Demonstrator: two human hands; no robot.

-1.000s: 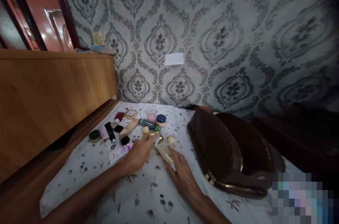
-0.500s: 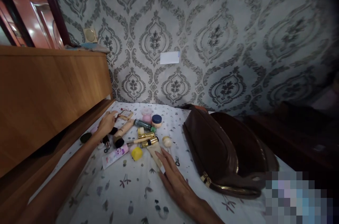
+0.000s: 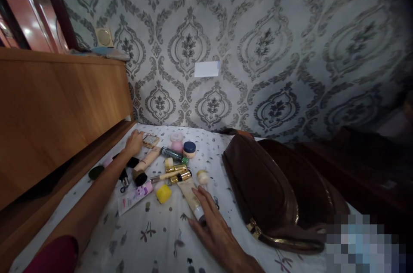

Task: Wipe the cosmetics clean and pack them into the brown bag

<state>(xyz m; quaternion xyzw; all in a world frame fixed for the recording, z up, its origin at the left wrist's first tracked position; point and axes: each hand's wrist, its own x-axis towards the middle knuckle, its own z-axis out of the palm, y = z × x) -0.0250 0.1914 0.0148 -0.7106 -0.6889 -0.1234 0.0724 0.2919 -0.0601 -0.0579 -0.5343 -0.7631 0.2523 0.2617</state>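
My left hand point(image 3: 133, 143) is at the far left of the makeup pile, fingers drawn together beside a powder compact point(image 3: 150, 140); what they hold, if anything, is hidden. My right hand point(image 3: 214, 228) has its fingers stretched out and lies beside a cream tube point(image 3: 189, 195), partly covering its capped end. Between the hands lie a foundation tube point(image 3: 147, 160), a dark green-capped bottle point(image 3: 172, 154), a gold lipstick point(image 3: 176, 168), a yellow sponge point(image 3: 163, 194) and a white-and-purple tube point(image 3: 134, 200). A navy-lidded jar point(image 3: 189, 149) and a pink jar point(image 3: 176, 142) stand behind.
An open brown leather bag point(image 3: 258, 191) with a gold zipper lies on the right. Along the left runs a wooden cabinet point(image 3: 64, 92). Patterned wallpaper point(image 3: 187, 45) closes off the back. The surface is covered by a printed white sheet point(image 3: 171, 238).
My left hand has shifted slightly forward and left, beside the compact. The right hand stays by the cream tube, its fingers extended. The view has shifted a little.
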